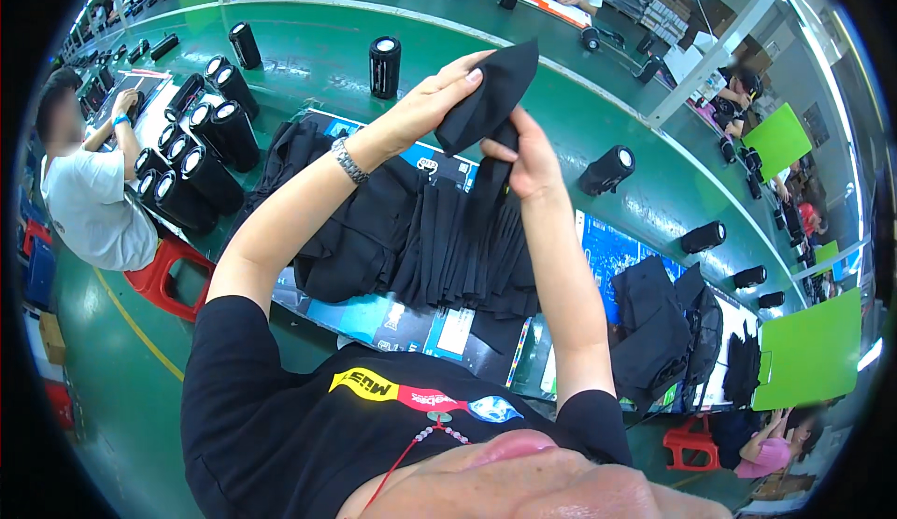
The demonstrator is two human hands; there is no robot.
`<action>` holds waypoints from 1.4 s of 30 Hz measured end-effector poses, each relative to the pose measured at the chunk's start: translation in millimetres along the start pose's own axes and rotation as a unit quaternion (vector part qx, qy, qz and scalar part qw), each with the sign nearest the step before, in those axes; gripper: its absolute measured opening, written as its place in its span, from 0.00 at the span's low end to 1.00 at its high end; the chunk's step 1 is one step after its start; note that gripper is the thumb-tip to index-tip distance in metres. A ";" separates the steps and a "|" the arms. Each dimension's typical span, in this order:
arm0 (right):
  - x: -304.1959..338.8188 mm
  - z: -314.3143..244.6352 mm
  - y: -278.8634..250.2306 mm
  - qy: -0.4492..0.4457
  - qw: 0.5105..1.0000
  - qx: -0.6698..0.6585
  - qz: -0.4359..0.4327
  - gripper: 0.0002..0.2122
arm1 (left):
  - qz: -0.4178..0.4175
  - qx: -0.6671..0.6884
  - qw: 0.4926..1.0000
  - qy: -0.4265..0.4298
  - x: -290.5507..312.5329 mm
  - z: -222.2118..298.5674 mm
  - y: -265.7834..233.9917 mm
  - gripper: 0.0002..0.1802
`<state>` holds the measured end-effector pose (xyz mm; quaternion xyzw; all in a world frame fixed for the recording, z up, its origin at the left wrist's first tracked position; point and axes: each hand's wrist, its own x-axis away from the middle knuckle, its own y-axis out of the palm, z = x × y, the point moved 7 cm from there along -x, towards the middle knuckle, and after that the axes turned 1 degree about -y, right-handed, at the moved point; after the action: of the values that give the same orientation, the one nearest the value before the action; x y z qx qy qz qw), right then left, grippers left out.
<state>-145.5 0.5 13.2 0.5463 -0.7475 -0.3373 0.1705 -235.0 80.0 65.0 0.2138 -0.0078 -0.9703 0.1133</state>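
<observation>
Raised over the table, a black cloth piece (500, 89), which looks like a flat pouch, spreads between my two hands. My left hand (437, 99), with a metal watch at the wrist, pinches its left side between thumb and fingers. Lower down, my right hand (536, 159) closes on its bottom end, and part of the cloth is hidden behind the fingers. Below lies a row of overlapping black cloth pouches (467, 248), beside a looser heap of black cloth (360, 234) on the left. Printed cardboard (392, 325) shows under them.
Black cylindrical speakers (220, 131) crowd the left, by a seated person (89, 178) and a red stool (170, 276). Single speakers (384, 66) stand along the green belt (318, 56). More black cloth (654, 327) lies right, near a green panel (808, 355).
</observation>
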 end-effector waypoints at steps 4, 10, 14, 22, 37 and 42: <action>-1.0 8.6 15.2 0.014 0.999 0.028 -0.015 0.08 | 0.012 -0.053 0.997 0.057 4.5 -7.1 -28.3 0.27; -9.6 26.1 38.1 0.013 1.000 0.010 -0.024 0.09 | 0.083 -0.189 0.976 0.070 12.2 -31.1 -70.5 0.27; -16.9 24.2 30.7 -0.010 0.999 -0.027 -0.019 0.08 | 0.120 -0.211 0.967 0.081 24.9 -23.1 -76.7 0.25; -22.8 15.0 49.1 -0.053 0.969 0.242 -0.024 0.14 | 0.088 0.325 0.941 -0.028 51.0 -23.8 -82.9 0.15; -74.5 15.0 -8.4 -0.071 0.944 0.276 0.163 0.03 | 0.120 0.114 0.983 -0.085 14.1 -59.0 -127.1 0.13; -140.7 18.3 -58.2 -0.181 0.816 0.468 0.288 0.05 | 0.228 -0.031 0.967 -0.110 -31.0 -123.1 -192.7 0.11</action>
<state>-67.5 127.1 -24.0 0.2493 -0.9556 0.0247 -0.1549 -198.1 278.7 -46.3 0.0945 -0.0388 -0.9363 0.3361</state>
